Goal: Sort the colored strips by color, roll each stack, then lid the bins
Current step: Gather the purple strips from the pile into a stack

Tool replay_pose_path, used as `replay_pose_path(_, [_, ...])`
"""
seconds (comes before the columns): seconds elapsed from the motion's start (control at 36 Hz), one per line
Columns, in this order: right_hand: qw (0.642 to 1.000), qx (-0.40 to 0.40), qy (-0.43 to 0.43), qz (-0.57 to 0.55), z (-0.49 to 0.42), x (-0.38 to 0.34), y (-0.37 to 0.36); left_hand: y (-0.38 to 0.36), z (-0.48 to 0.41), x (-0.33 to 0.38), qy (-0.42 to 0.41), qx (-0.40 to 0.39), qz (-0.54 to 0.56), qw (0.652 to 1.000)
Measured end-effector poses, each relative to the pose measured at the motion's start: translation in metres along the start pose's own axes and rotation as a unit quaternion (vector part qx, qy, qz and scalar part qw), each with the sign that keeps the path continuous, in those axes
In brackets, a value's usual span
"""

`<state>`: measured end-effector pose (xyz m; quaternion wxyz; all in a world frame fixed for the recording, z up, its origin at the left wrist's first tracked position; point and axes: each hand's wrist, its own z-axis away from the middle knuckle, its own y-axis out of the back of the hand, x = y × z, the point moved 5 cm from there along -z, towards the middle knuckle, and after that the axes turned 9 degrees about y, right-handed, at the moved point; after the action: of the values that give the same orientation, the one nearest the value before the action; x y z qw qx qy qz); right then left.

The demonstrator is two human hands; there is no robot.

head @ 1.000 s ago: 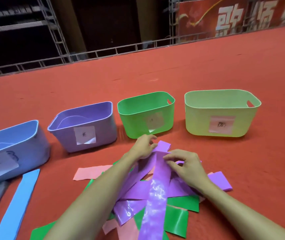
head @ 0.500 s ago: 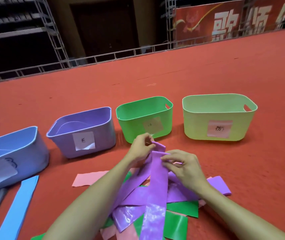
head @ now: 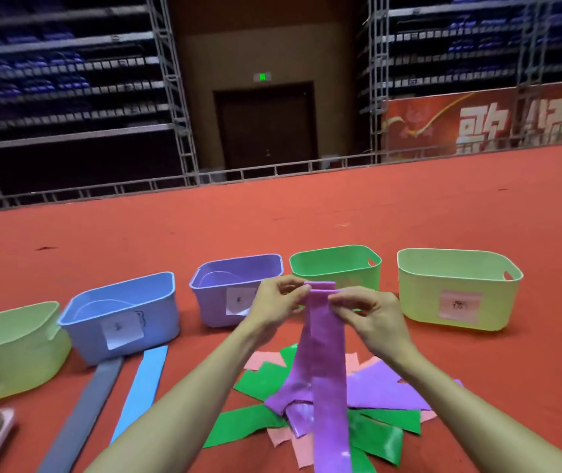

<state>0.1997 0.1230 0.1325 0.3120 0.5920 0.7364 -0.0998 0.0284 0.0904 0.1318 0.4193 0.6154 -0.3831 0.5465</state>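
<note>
Head view, start of the purple roll. My left hand (head: 278,300) and right hand (head: 370,315) each pinch the top end of the purple strips (head: 322,346) between thumb and fingertips, one hand at either edge; neither hand is free. A second ago these ends lay low against the mixed pile (head: 293,421), with my hands down on it. Now the ends are raised to the height of the bin fronts, and the strips hang from my grasp down to the pile, where their lower ends lie among green strips (head: 375,436) and pink strips (head: 259,360).

The top edge appears turned over on itself. I judge this to be the first turn of a roll, so purple sorting is nearly done and rolling begins. Some purple pieces (head: 385,390) lie flat on the pile and may yet need gathering.

The purple bin (head: 211,312) stands just behind my left hand on the red carpet (head: 307,220), between the blue bin (head: 156,312) and the green bin (head: 334,266). Every bin in view is unlidded. A blue strip (head: 141,387) and a grey strip (head: 85,411) lie apart at left, unrolled. Green and pink are unsorted.
</note>
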Motion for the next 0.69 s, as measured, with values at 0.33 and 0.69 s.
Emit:
replay_pose_path(0.33, [1.0,-0.003,0.023,0.004,-0.023,-0.055,-0.015,0.026,0.059,0.042,-0.024,-0.031,0.044,0.998])
replay_pose_path(0.69, [1.0,0.0,0.03,-0.005,-0.027,-0.075,-0.015,0.026,0.082,0.057,-0.046,-0.05,0.051,0.996])
